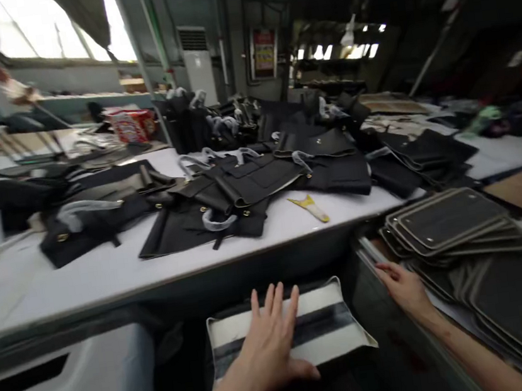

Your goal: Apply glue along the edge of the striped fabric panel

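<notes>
Left hand [272, 340] lies flat, fingers spread, on a striped cushion [325, 327] (right hand [403, 289] open beside stacked panels [454, 222]).

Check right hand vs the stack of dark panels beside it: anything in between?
Nothing visible. The right hand rests at the near left edge of the stack of dark panels, with no object between them. The left hand lies flat on the striped cushion.

A white cushion with broad black stripes [325, 330] sits below the near edge of the white worktable [109, 274]. Black leather pieces with pale grey straps [232, 189] cover its middle; a yellow plastic scraper [310, 207] lies near its front edge.
</notes>
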Available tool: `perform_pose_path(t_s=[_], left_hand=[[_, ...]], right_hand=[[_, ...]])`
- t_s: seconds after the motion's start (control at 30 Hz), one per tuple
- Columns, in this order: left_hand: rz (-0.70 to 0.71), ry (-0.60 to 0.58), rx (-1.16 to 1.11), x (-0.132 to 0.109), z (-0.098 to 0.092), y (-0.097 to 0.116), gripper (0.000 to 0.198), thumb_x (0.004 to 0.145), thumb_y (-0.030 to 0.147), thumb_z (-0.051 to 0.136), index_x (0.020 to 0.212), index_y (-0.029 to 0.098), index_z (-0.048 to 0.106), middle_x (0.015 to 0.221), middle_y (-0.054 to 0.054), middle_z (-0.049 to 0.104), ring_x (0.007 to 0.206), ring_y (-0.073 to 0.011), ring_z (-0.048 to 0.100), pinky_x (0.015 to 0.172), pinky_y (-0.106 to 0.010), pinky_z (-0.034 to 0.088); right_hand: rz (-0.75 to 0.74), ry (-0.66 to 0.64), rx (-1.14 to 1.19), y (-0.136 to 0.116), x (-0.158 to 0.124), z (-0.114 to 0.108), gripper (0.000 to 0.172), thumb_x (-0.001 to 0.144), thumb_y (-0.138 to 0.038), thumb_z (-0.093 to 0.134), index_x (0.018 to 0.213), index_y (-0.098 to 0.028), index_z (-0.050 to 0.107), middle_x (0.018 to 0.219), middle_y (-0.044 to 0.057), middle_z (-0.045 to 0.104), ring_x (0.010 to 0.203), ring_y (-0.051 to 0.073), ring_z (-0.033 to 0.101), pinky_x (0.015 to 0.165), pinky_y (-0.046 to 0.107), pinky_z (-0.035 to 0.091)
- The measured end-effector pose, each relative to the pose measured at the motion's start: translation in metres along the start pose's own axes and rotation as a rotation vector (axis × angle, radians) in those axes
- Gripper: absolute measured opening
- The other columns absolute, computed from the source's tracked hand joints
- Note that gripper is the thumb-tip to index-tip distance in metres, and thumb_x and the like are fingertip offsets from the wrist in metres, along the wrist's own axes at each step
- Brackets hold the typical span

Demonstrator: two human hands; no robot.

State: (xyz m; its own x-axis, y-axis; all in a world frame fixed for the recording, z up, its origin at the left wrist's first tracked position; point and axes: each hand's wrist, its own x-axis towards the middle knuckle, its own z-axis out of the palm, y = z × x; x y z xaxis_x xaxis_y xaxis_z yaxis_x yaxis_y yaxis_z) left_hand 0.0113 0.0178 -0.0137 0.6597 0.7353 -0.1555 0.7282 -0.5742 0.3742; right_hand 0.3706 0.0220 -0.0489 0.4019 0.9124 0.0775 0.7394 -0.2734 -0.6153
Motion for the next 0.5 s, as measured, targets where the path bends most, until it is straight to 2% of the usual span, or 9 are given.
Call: perform_pose_path(t_s=[0.03,0.1,0.17,0.23,0.33,0.4,0.5], left_hand=[[-0.015,-0.035,0.039,0.001,0.000,0.002,0.130,0.057,0.084,0.062,0.153,0.021,0.004,0.158,-0.023,0.007,0.146,-0.0393,0.004,0.113,-0.068,0.001],[-0.034,-0.089,0.088,0.001,-0.001,0.008,0.128,0.058,0.078,0.068,0.153,0.021,0.003,0.158,-0.022,0.004,0.147,-0.0371,0.003,0.114,-0.066,0.003],[-0.047,-0.120,0.109,-0.001,-0.004,0.012,0.126,0.060,0.075,0.069,0.153,0.021,0.003,0.158,-0.020,0.001,0.147,-0.0353,0.001,0.115,-0.064,0.004],[-0.053,-0.135,0.116,0.000,-0.006,0.013,0.126,0.060,0.076,0.068,0.153,0.021,0.003,0.158,-0.018,-0.001,0.147,-0.0342,0.002,0.116,-0.063,0.005],[-0.060,-0.145,0.133,0.003,-0.005,0.012,0.125,0.061,0.076,0.067,0.153,0.020,0.004,0.158,-0.017,0.000,0.147,-0.0338,0.004,0.116,-0.062,0.007],[-0.064,-0.131,0.152,0.004,-0.002,0.011,0.125,0.061,0.075,0.068,0.153,0.019,0.005,0.158,-0.017,0.001,0.147,-0.0338,0.005,0.117,-0.062,0.009],[-0.058,-0.103,0.174,0.004,0.003,0.008,0.125,0.061,0.075,0.069,0.153,0.020,0.005,0.159,-0.015,0.001,0.148,-0.0335,0.007,0.117,-0.061,0.011]], right_hand=[[0.029,0.048,-0.025,0.012,-0.002,-0.010,0.026,0.094,-0.038,0.055,0.101,-0.014,0.062,0.077,0.001,0.062,0.066,0.014,0.059,0.066,0.030,0.052],[0.028,0.113,-0.054,0.019,0.005,-0.018,0.027,0.092,-0.037,0.054,0.101,-0.014,0.064,0.074,0.002,0.064,0.069,0.017,0.062,0.071,0.032,0.050],[-0.031,0.139,-0.073,0.009,0.026,-0.016,0.030,0.090,-0.038,0.050,0.101,-0.015,0.065,0.083,0.006,0.067,0.077,0.020,0.064,0.077,0.033,0.049],[-0.118,0.137,-0.100,-0.012,0.053,-0.010,0.032,0.089,-0.038,0.047,0.102,-0.014,0.065,0.093,0.008,0.068,0.083,0.021,0.063,0.082,0.032,0.048],[-0.247,0.097,-0.173,-0.052,0.098,0.010,0.034,0.089,-0.037,0.050,0.112,-0.015,0.063,0.110,0.011,0.065,0.101,0.023,0.059,0.094,0.032,0.044],[-0.283,0.065,-0.238,-0.077,0.127,0.033,0.039,0.090,-0.038,0.053,0.121,-0.016,0.059,0.122,0.013,0.059,0.116,0.027,0.051,0.101,0.037,0.039],[-0.268,-0.015,-0.315,-0.104,0.161,0.074,0.041,0.090,-0.043,0.058,0.118,-0.014,0.060,0.122,0.015,0.057,0.116,0.032,0.049,0.099,0.046,0.040]])
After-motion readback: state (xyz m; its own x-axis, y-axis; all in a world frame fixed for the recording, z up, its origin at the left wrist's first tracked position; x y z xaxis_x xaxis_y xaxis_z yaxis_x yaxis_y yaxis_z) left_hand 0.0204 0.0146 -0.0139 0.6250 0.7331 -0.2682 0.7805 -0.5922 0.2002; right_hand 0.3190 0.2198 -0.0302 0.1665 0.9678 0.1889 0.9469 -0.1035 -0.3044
